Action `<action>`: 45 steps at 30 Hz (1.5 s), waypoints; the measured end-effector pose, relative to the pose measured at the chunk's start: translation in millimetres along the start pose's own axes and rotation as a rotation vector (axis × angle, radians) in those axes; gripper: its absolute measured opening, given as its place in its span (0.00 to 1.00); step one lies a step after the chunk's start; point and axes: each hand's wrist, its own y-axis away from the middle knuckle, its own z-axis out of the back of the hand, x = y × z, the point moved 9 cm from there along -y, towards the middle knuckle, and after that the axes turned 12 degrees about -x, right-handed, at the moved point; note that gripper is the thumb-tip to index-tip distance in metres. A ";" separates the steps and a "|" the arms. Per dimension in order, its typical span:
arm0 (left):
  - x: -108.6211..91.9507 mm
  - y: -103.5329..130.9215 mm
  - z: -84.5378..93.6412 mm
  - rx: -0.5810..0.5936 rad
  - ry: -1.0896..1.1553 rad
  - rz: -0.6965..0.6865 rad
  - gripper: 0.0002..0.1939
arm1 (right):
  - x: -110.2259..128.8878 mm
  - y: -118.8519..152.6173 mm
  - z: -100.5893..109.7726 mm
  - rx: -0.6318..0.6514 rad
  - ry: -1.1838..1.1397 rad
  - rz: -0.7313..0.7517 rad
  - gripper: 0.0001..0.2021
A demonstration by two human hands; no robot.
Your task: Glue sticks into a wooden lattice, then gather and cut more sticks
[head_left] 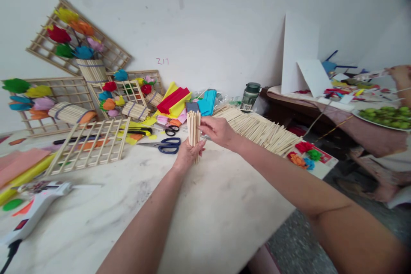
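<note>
An upright bundle of pale wooden sticks (pixel 193 126) stands above the marble-patterned table (pixel 205 214). Wrapped round its lower part is my left hand (pixel 189 153). My right hand (pixel 216 130) is at the bundle's upper right side, its thumb and fingers closed at a stick on that edge; the fingertips are partly hidden. Many loose sticks (pixel 260 130) lie in a wide pile to the right. Blue-handled scissors (pixel 168 145) rest on the table just left of my left hand, and smaller black-handled scissors (pixel 172 130) lie behind them.
A white glue gun (pixel 38 209) lies front left, near a stick lattice (pixel 91 145). Stick vases with paper flowers (pixel 91 69) lean along the wall. A dark bottle (pixel 251 96) stands behind the pile. Another person's hand (pixel 401 78) shows at the far-right table.
</note>
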 end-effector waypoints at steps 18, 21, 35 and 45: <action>10.2 -4.4 1.0 -0.001 -0.033 0.004 0.16 | 10.7 -3.6 18.9 0.015 0.043 0.099 0.20; 11.0 -5.0 2.2 -0.004 -0.044 0.014 0.16 | 14.7 -4.3 17.7 0.015 0.084 0.136 0.20; 3.5 -2.5 -3.2 0.028 -0.084 -0.002 0.18 | -76.9 6.4 55.9 0.136 0.624 -0.189 0.16; -0.7 -0.3 -4.1 0.025 -0.085 0.003 0.18 | -167.5 70.1 66.1 0.695 1.075 -0.358 0.13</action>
